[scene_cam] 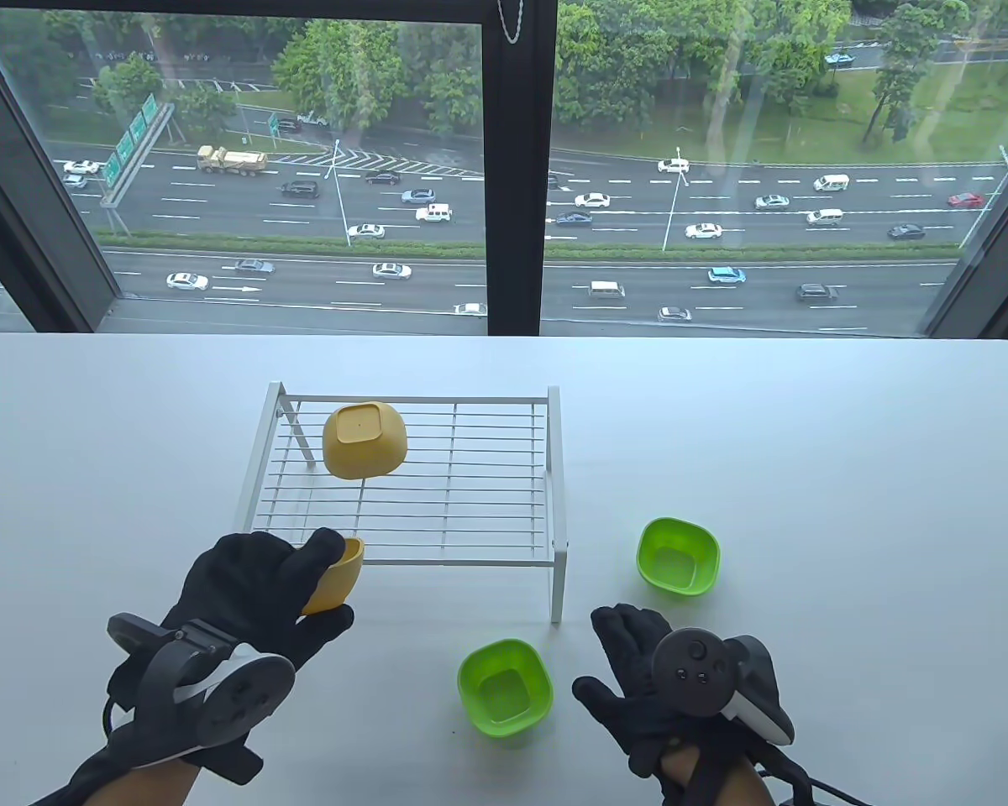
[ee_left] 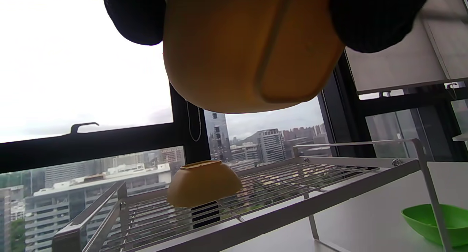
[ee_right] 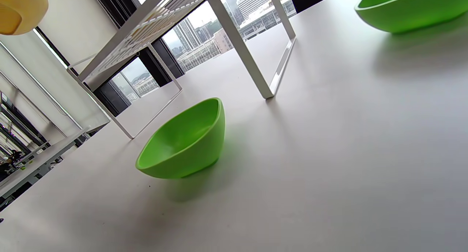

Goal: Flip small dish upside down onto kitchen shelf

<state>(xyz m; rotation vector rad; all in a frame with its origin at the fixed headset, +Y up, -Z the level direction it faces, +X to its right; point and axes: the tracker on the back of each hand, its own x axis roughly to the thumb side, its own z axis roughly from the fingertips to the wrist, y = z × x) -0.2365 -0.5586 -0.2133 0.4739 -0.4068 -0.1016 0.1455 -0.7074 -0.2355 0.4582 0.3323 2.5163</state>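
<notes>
My left hand [scene_cam: 256, 588] grips a small yellow dish [scene_cam: 338, 578] tilted on its side, just in front of the near left corner of the white wire kitchen shelf [scene_cam: 412, 495]. The left wrist view shows the dish's underside [ee_left: 248, 47] held between gloved fingers [ee_left: 369, 18] above the shelf [ee_left: 278, 197]. A second yellow dish [scene_cam: 364, 438] lies upside down on the shelf's back left; it also shows in the left wrist view [ee_left: 203, 182]. My right hand [scene_cam: 647, 672] rests open, palm down, on the table, empty.
Two green dishes stand upright on the white table: one [scene_cam: 504, 687] between my hands, one [scene_cam: 678, 556] right of the shelf. They also show in the right wrist view, near [ee_right: 186, 142] and far [ee_right: 409, 7]. A window runs behind the table.
</notes>
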